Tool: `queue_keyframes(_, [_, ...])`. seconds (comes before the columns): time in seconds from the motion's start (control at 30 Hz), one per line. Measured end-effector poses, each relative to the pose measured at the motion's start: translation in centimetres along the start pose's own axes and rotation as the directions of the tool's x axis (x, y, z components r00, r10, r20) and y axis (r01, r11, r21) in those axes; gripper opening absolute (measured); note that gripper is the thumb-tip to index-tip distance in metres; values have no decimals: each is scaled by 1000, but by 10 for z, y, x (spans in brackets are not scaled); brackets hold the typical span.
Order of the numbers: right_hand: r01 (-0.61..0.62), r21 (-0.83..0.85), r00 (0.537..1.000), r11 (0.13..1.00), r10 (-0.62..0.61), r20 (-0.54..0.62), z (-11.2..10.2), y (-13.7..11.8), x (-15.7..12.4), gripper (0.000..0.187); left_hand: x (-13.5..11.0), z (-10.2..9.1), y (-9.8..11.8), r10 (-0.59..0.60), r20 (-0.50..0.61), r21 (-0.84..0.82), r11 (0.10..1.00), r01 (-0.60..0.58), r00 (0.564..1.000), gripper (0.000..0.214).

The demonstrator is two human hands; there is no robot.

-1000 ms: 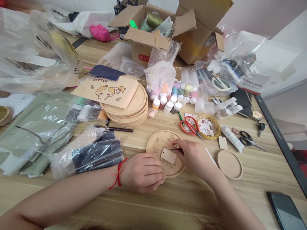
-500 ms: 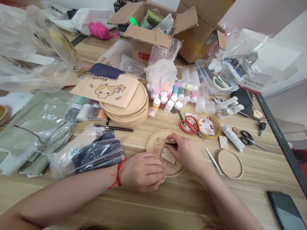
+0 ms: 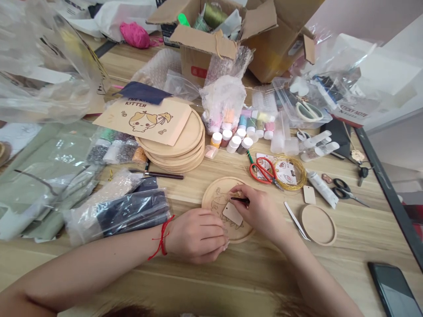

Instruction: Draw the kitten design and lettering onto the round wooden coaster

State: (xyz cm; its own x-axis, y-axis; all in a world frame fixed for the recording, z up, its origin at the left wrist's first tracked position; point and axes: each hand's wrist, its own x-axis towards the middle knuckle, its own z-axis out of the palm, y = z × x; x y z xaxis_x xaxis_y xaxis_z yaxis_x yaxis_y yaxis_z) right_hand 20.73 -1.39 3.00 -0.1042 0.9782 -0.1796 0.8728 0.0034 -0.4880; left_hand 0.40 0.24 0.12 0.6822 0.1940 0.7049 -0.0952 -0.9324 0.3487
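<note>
pinching a thin tool (image 3: 239, 200) in my right grip (image 3: 258, 209) over a light, stiff wooden tag (image 3: 232, 214); my curled left grip (image 3: 197, 235), hold unclear, is resting at seven o'clock on the wooden disc (image 3: 212, 198).

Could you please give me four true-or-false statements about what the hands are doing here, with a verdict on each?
1. The left hand rests on the round wooden disc. True.
2. A red string bracelet circles the right wrist. False: it circles the left wrist.
3. The right hand holds the red-handled scissors. False: it holds a thin dark tool, and the scissors lie apart, beside a coil of gold wire.
4. A small rectangular wooden tag lies on the disc, under the right hand's fingers. True.
</note>
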Motion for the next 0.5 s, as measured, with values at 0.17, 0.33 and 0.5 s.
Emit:
queue_keyframes(0.17, [2, -10, 1000, 1000, -2, 21, 0, 0, -1, 23, 0, 0, 0, -8, 4, 8, 1000, 8, 1000, 7])
queue_keyframes(0.33, [31, -114, 999, 993, -27, 35, 0, -4, 1, 24, 0, 0, 1, -21, 15, 2, 1000, 21, 1000, 7])
queue_keyframes(0.5, [68, -132, 997, 989, -64, 34, -1, -4, 5, 18, 0, 0, 1, -16, 13, 3, 1000, 16, 1000, 6])
